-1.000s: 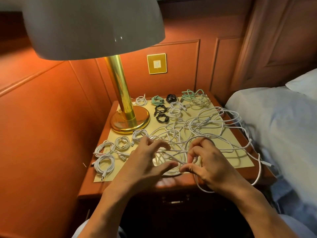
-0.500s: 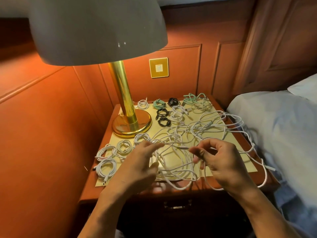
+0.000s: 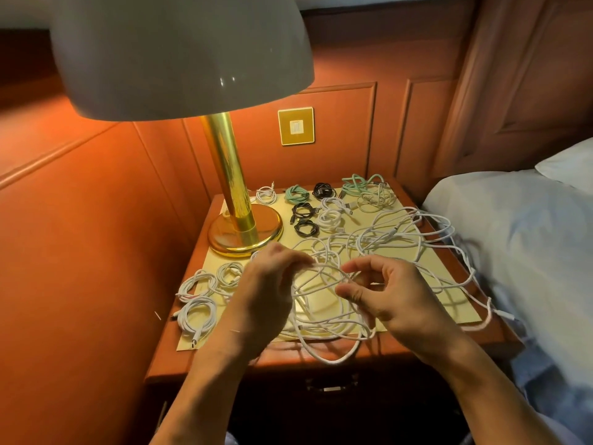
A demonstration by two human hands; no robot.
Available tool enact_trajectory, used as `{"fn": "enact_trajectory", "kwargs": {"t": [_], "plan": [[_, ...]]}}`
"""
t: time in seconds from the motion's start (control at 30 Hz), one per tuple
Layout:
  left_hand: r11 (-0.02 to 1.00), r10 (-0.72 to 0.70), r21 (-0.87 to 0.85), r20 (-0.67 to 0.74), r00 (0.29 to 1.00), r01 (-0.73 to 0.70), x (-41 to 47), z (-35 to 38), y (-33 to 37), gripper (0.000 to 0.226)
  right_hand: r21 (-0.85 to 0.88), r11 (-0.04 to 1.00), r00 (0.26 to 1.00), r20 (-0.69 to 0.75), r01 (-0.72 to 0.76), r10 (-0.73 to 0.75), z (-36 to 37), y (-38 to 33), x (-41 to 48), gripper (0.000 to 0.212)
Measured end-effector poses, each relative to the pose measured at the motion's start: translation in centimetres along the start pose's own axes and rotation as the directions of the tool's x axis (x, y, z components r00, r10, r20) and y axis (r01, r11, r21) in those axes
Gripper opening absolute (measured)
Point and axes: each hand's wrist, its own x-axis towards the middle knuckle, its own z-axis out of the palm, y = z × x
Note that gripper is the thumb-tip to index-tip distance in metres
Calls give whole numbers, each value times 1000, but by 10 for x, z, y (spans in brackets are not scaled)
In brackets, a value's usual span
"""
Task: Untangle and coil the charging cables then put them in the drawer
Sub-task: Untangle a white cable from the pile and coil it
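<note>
A tangle of white charging cables [image 3: 390,239] sprawls over the yellow mat [image 3: 449,285] on the nightstand, some strands hanging off the right edge. My left hand [image 3: 268,293] pinches a raised loop of white cable [image 3: 316,274] at its left side. My right hand [image 3: 396,301] holds the same loop on the right between curled fingers and thumb. Coiled white cables [image 3: 196,313] lie at the mat's left; mint [image 3: 296,193], black [image 3: 302,211] and white coils sit at the back. The drawer handle [image 3: 332,386] shows below the nightstand's front edge, and the drawer looks closed.
A brass lamp base [image 3: 245,234] stands at the back left, its big shade overhanging the nightstand. A loose mint and white bundle [image 3: 369,191] lies at the back right. The bed [image 3: 519,239] presses against the right side; wood panelling closes the left and back.
Both hands have lifted from the mat's front edge and now hold a white loop up between them. The camera has tilted down slightly.
</note>
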Motion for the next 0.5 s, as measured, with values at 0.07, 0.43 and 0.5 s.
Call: {"fn": "enact_trajectory", "kwargs": {"t": [0.07, 0.43, 0.5], "plan": [[996, -83, -2, -127, 988, 84, 1, -11, -13, 22, -92, 996, 997, 77, 8, -1, -11, 0, -2, 16], [977, -190, 127, 138, 972, 173, -6, -20, -1, 69, -402, 897, 983, 63, 182, -172, -27, -7, 4, 22], [968, -134, 232, 137, 982, 99, -3, -16, 10, 94, -385, 901, 978, 140, 198, -155, -26, -15, 7, 22]]}}
